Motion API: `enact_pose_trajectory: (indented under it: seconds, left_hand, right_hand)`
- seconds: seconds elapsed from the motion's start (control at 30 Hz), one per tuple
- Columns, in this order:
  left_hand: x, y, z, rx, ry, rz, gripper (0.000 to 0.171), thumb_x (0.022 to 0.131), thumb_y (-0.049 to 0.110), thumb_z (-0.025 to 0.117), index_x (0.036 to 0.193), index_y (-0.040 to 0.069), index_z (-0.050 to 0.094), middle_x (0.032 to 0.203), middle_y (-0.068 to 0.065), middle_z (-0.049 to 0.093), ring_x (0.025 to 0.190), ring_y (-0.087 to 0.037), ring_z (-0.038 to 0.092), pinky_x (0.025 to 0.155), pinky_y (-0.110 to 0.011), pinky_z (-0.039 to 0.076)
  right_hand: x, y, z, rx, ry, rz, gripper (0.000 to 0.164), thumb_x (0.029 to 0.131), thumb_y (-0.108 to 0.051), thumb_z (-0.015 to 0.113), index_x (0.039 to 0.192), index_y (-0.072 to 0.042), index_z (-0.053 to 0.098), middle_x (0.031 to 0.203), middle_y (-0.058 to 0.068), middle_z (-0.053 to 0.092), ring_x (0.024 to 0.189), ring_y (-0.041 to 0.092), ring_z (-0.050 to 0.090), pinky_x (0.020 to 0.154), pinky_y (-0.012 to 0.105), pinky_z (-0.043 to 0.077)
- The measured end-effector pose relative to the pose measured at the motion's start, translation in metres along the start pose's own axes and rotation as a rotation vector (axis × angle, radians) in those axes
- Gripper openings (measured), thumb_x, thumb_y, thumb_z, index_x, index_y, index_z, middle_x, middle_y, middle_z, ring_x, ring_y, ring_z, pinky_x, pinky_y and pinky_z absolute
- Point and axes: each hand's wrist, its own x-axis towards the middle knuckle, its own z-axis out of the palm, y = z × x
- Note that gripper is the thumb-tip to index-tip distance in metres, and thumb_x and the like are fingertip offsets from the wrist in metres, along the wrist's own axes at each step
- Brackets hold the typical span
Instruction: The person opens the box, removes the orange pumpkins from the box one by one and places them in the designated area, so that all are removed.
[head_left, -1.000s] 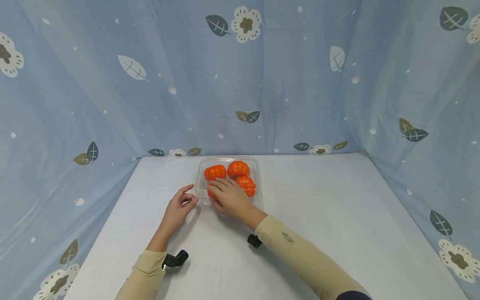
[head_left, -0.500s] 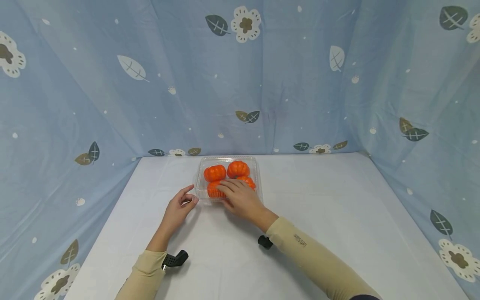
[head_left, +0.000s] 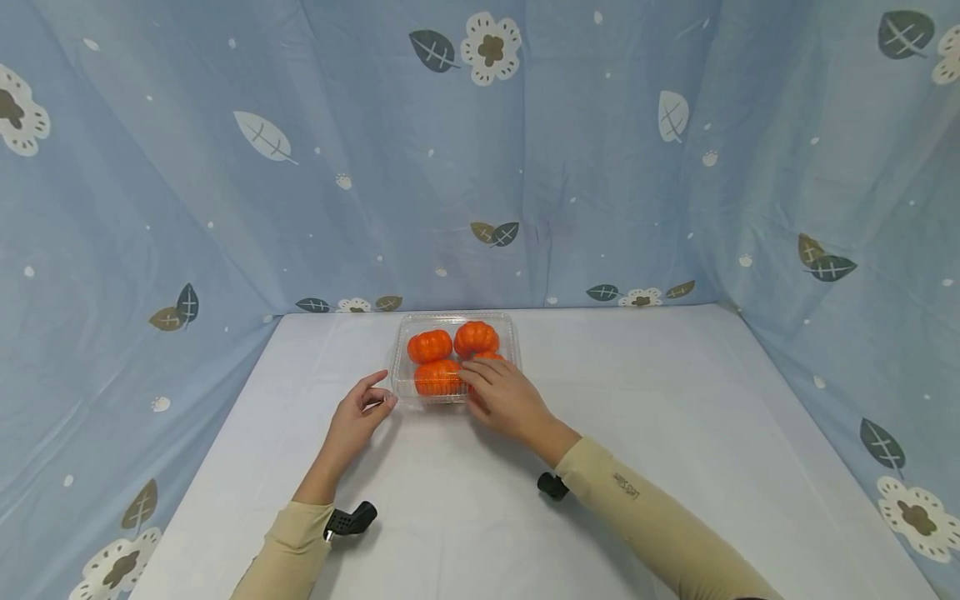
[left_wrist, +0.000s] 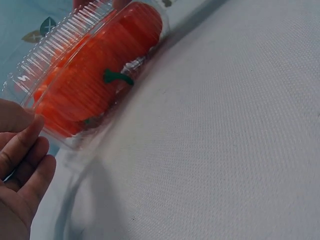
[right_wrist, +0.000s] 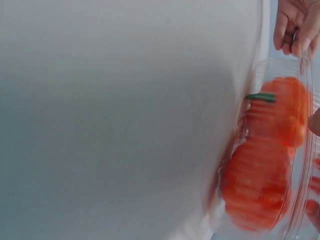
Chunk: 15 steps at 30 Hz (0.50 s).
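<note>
A clear plastic clamshell box (head_left: 405, 322) lies near the back of the table and holds several orange toy pumpkins (head_left: 431, 347) with green stems (left_wrist: 119, 77). At its front left corner, my left hand (head_left: 358, 414) pinches the plastic rim between thumb and finger. My right hand (head_left: 507, 402) rests over the front right part of the box, fingers slightly bent on its top edge. It covers most of the front right pumpkin. In the right wrist view only fingertips of this hand (right_wrist: 314, 214) show at the edge, so its thumb's hold is partly hidden.
A white cloth (head_left: 675, 433) covers the table. Blue printed curtains (head_left: 600, 192) hang behind it and along both sides. Each wrist carries a black camera mount (head_left: 351, 518) over a beige sleeve (head_left: 281, 550).
My right hand has slid rightward along the box's front edge, uncovering the front left pumpkin and covering more of the front right one. The left hand and box stay in place.
</note>
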Motion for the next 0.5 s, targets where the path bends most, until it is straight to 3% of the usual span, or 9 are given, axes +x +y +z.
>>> enact_pose_trajectory:
  seconds: [0.3,0.5]
  left_hand:
    - [-0.001,0.002,0.001,-0.004,-0.013,-0.038,0.055,0.1,0.011,0.067,0.149,-0.001,0.046,0.11,-0.017,0.069,0.112,-0.022,0.06,0.095,-0.013,0.049]
    - [-0.009,0.026,0.0,-0.007,-0.029,-0.039,0.053,0.099,0.002,0.064,0.147,-0.009,0.044,0.109,-0.025,0.068,0.112,-0.032,0.06,0.095,-0.016,0.051]
  right_hand:
    - [-0.011,0.009,-0.004,0.028,0.044,0.006,0.047,0.091,-0.025,0.077,0.133,-0.008,0.065,0.134,0.008,0.065,0.128,0.026,0.058,0.109,0.044,0.047]
    - [-0.018,0.015,-0.006,0.041,0.055,0.009,0.047,0.089,-0.024,0.079,0.132,-0.008,0.066,0.135,0.009,0.065,0.127,0.029,0.058,0.108,0.045,0.048]
